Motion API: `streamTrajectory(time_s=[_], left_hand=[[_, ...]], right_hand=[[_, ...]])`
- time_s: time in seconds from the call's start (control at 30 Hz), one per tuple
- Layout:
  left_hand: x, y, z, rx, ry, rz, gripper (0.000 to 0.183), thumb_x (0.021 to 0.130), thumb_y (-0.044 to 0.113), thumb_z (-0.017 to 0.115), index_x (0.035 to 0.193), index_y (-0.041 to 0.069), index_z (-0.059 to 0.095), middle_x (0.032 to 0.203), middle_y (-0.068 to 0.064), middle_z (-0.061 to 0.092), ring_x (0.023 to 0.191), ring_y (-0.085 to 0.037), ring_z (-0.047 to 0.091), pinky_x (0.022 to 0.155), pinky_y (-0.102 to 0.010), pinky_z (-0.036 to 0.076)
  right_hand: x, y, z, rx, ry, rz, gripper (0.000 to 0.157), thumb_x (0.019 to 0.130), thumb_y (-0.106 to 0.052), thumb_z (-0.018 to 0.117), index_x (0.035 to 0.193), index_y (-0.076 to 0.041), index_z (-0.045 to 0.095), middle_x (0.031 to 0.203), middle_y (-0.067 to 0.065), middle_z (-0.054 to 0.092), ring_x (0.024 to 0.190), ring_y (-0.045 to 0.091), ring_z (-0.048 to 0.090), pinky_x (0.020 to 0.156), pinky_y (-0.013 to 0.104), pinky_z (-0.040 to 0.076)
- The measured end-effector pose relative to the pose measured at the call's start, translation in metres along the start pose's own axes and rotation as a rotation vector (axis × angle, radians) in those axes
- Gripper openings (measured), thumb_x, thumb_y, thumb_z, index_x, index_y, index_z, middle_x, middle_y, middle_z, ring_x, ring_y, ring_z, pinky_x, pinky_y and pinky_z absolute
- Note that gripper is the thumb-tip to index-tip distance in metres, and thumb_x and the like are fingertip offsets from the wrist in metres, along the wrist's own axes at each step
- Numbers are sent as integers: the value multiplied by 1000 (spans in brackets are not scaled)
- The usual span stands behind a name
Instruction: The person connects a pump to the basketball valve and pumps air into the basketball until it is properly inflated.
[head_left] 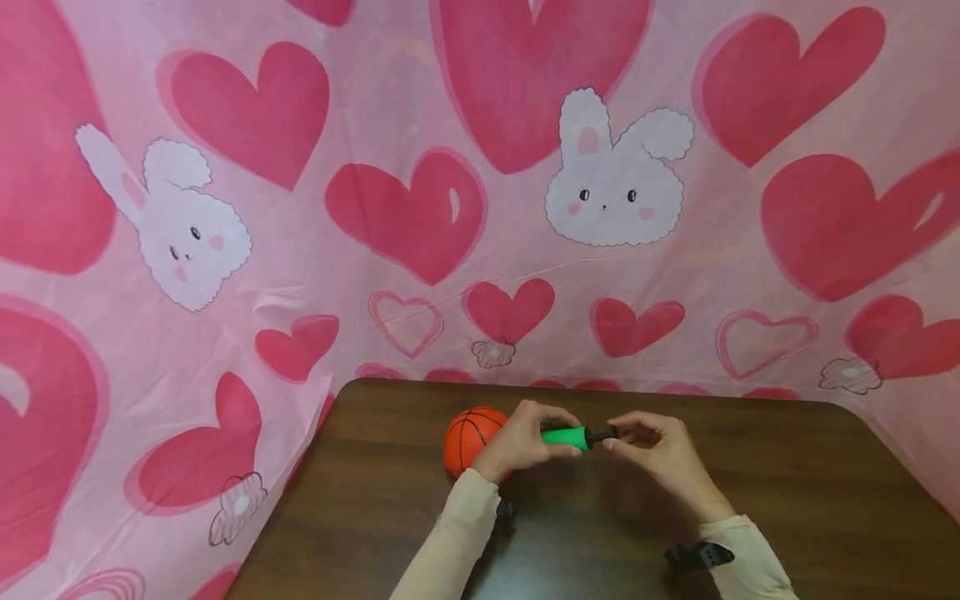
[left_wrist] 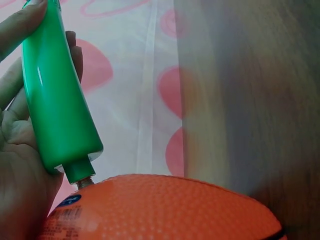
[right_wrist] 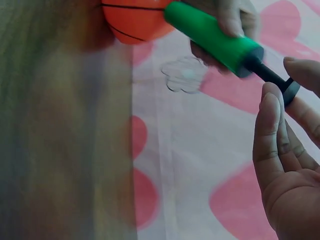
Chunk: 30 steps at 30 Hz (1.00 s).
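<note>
A small green hand pump point(head_left: 567, 438) lies lengthwise between the two hands above the table. My left hand point(head_left: 522, 437) grips its green barrel, thumb on one side and fingers round the other. At the right end, my right hand point(head_left: 663, 455) pinches the black plunger handle point(right_wrist: 290, 92) between thumb and fingers. Some of the black plunger rod point(right_wrist: 266, 73) shows outside the barrel. An orange basketball point(head_left: 467, 439) with black lines sits left of the pump, partly behind the left hand. In the left wrist view, the metal tip point(left_wrist: 85, 183) of the pump meets the ball's surface.
The dark brown wooden table point(head_left: 375, 517) has rounded far corners. Pink cloth point(head_left: 517, 208) with hearts and rabbit faces hangs behind it and at its sides. Dark straps with small devices point(head_left: 697, 557) sit on both wrists.
</note>
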<state>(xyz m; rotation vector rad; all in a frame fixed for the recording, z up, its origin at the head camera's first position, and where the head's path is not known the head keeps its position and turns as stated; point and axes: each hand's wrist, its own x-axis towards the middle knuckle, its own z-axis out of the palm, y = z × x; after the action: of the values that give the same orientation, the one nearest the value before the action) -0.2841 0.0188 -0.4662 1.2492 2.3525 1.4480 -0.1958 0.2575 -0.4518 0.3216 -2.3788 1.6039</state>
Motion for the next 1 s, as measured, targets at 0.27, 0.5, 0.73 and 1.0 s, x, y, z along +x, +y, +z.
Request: streamTrajectory(time_s=[0.27,0.5,0.73,1.0], left_hand=[[0,-1,-2,-8,12,-2,29,86,16,87,114,12,79,106,-1,80,87,-1,65,80,-19,59],[0,-1,-6,-19,26,-6,29,86,16,86,114,12,79,106,-2,79,86,-1,65,79,-19,58],[0,-2,-5,-18,33,-8,28,86,16,87,113,13,79,105,-1,79,86,-1,65,79,-20,58],[0,-2,-5,-18,35,-23,28,85,17,87,112,14,79,105,0,79,86,0,65,77,-20,58]], right_hand=[[2,-1,-30,-29,16,-61,22,85,1,82,107,3,75,82,-6,78,68,10,72,60,29,59],[0,-6,-54,-30,72,-79,22,86,7,77,104,-5,78,77,-17,74,63,10,68,56,25,55],[-1,-8,-64,22,84,-79,25,87,10,75,103,-8,79,78,-15,75,63,7,66,58,24,55],[-2,-9,-63,-32,96,-61,23,87,7,76,103,-9,78,78,-16,74,63,11,66,58,25,55]])
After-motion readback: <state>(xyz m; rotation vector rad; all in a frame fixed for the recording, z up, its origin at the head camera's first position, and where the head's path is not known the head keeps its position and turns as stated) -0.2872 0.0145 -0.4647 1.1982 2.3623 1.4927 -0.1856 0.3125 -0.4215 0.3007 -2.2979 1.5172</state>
